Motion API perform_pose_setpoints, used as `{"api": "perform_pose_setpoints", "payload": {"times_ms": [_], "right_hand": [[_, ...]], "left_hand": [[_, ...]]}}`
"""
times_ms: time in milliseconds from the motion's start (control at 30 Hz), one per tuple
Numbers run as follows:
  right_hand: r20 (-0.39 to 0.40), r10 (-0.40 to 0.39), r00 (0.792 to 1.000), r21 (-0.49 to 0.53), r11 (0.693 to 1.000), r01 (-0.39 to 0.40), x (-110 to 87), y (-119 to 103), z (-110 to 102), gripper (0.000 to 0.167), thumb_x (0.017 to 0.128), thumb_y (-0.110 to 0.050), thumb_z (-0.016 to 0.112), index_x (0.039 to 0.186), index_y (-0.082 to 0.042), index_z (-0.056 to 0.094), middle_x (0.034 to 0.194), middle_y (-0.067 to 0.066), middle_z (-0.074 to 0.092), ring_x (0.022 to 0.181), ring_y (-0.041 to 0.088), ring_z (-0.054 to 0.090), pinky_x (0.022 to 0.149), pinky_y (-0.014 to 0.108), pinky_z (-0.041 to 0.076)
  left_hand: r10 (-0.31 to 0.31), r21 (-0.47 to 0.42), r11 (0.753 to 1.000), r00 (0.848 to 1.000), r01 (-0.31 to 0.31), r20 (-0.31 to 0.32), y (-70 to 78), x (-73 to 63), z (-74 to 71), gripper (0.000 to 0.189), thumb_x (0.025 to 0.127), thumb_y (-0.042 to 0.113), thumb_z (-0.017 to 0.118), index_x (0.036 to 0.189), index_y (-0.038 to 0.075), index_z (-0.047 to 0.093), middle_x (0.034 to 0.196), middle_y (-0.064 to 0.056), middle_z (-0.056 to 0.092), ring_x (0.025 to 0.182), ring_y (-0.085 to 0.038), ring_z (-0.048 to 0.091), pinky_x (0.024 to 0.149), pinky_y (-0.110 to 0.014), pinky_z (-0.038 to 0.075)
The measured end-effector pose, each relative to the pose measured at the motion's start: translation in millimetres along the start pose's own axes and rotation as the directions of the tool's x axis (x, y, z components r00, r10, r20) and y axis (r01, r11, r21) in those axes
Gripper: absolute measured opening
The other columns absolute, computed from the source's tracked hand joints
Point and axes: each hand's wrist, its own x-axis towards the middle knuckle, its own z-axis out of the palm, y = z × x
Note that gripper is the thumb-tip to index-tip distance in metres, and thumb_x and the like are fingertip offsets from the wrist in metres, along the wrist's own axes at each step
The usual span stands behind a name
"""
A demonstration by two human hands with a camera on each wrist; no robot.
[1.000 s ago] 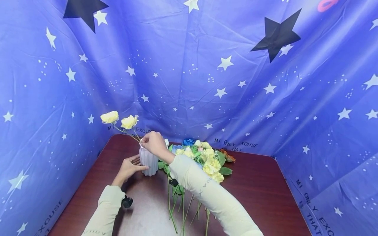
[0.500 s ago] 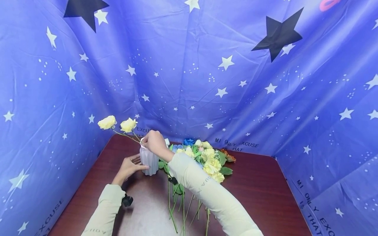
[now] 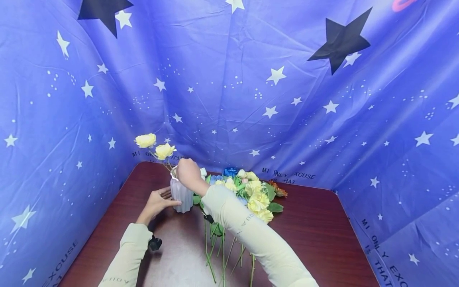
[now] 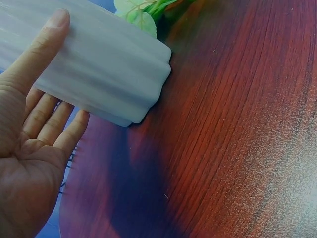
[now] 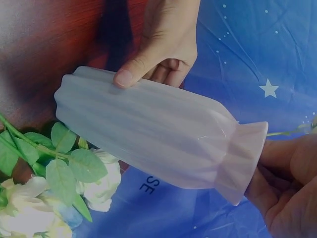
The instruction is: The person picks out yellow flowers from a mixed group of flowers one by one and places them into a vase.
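Observation:
A white fluted vase stands upright on the table. My left hand steadies it low on its left side, thumb across the front; the left wrist view shows the fingers on its other side. At the mouth, my right hand has curled fingers against the rim, seemingly pinching a stem; its fingertips are hidden. Two yellow flowers lean left out of the vase. In the right wrist view a thin green stem leaves the mouth beside my right hand.
Right of the vase lies a pile of flowers, yellow, white, blue and orange, stems toward the front edge. My right forearm crosses over part of it. A blue starry cloth encloses the dark red table at the back and sides.
The two yellow flowers first dip left, then swing right and stand more upright. My right hand turns at the rim, its fingers now more hidden. The left hand and vase stay put.

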Motion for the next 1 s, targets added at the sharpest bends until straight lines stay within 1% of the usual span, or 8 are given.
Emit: {"api": "perform_pose_setpoints", "payload": {"times_ms": [133, 233, 500, 633, 700, 833, 933, 1000], "right_hand": [[-0.019, 0.006, 1.0, -0.035, 0.999, -0.007, 0.3, -1.0, 2.0, 0.026, 0.091, 0.0, 0.062, 0.069, -0.012, 0.071, 0.073, 0.002, 0.074, 0.057, 0.012, 0.062, 0.048, 0.022, 0.05], [-0.027, 0.008, 1.0, -0.037, 0.999, -0.009, 0.5, -1.0, 3.8, 0.027, 0.092, 0.0, 0.061, 0.069, -0.012, 0.07, 0.075, 0.003, 0.075, 0.06, 0.014, 0.064, 0.051, 0.024, 0.053], [-0.032, 0.015, 0.999, -0.001, 1.0, -0.015, -0.3, -2.0, 1.9, 0.031, 0.096, -0.005, 0.061, 0.066, -0.012, 0.065, 0.073, 0.005, 0.074, 0.055, 0.012, 0.059, 0.046, 0.022, 0.047], [-0.046, 0.009, 0.999, 0.02, 1.0, -0.008, -2.6, -1.3, -1.6, 0.036, 0.096, -0.005, 0.062, 0.061, -0.014, 0.057, 0.069, 0.005, 0.072, 0.053, 0.012, 0.056, 0.045, 0.022, 0.044], [-0.047, 0.003, 0.999, 0.028, 1.0, -0.002, -3.3, -0.6, -2.6, 0.041, 0.095, -0.004, 0.062, 0.058, -0.016, 0.051, 0.064, 0.003, 0.067, 0.052, 0.011, 0.051, 0.045, 0.022, 0.041], [-0.043, -0.001, 0.999, 0.055, 0.998, 0.003, -4.4, 1.6, -3.7, 0.05, 0.093, -0.002, 0.064, 0.053, -0.02, 0.04, 0.053, -0.004, 0.051, 0.052, 0.009, 0.044, 0.047, 0.019, 0.036], [-0.039, -0.008, 0.999, 0.095, 0.995, 0.012, -6.2, 3.8, -3.9, 0.054, 0.092, -0.001, 0.066, 0.049, -0.02, 0.039, 0.049, -0.007, 0.042, 0.052, 0.007, 0.041, 0.047, 0.017, 0.034], [-0.035, -0.011, 0.999, 0.118, 0.993, 0.015, -7.5, 5.1, -4.2, 0.051, 0.092, -0.002, 0.068, 0.049, -0.019, 0.045, 0.049, -0.008, 0.047, 0.052, 0.006, 0.042, 0.048, 0.016, 0.034]], "left_hand": [[-0.001, -0.007, 1.0, 1.0, 0.001, 0.006, 2.0, -1.7, 1.6, 0.085, 0.075, 0.002, 0.088, 0.145, -0.017, 0.042, 0.144, -0.036, 0.05, 0.134, -0.047, 0.052, 0.104, -0.04, 0.053], [-0.003, -0.008, 1.0, 1.0, 0.003, 0.006, 3.8, -3.5, 2.1, 0.084, 0.077, 0.004, 0.088, 0.145, -0.016, 0.042, 0.144, -0.035, 0.051, 0.135, -0.046, 0.052, 0.105, -0.041, 0.052], [0.022, 0.007, 1.0, 1.0, -0.022, -0.001, 2.7, -3.4, 0.3, 0.082, 0.077, 0.005, 0.088, 0.144, -0.015, 0.044, 0.143, -0.035, 0.052, 0.134, -0.047, 0.052, 0.107, -0.044, 0.051], [0.024, 0.005, 1.0, 1.0, -0.024, 0.003, 1.6, -2.3, 0.5, 0.082, 0.077, 0.005, 0.088, 0.145, -0.013, 0.045, 0.143, -0.034, 0.053, 0.134, -0.046, 0.052, 0.106, -0.042, 0.052], [0.017, 0.002, 1.0, 1.0, -0.017, 0.004, 0.5, -1.8, 0.8, 0.082, 0.077, 0.005, 0.088, 0.145, -0.012, 0.046, 0.144, -0.033, 0.053, 0.135, -0.045, 0.052, 0.106, -0.04, 0.052], [0.004, -0.006, 1.0, 1.0, -0.004, 0.009, -1.3, -2.3, 2.0, 0.082, 0.076, 0.003, 0.088, 0.146, -0.01, 0.046, 0.144, -0.032, 0.053, 0.135, -0.044, 0.052, 0.106, -0.04, 0.053], [0.0, -0.007, 1.0, 1.0, 0.0, 0.014, -2.2, -3.3, 2.3, 0.082, 0.076, 0.003, 0.088, 0.146, -0.01, 0.046, 0.145, -0.032, 0.053, 0.135, -0.045, 0.052, 0.106, -0.042, 0.053], [-0.008, -0.008, 1.0, 1.0, 0.008, 0.014, -2.1, -4.2, 2.2, 0.083, 0.076, 0.004, 0.088, 0.147, -0.009, 0.045, 0.145, -0.031, 0.052, 0.135, -0.044, 0.052, 0.106, -0.042, 0.052]]}}
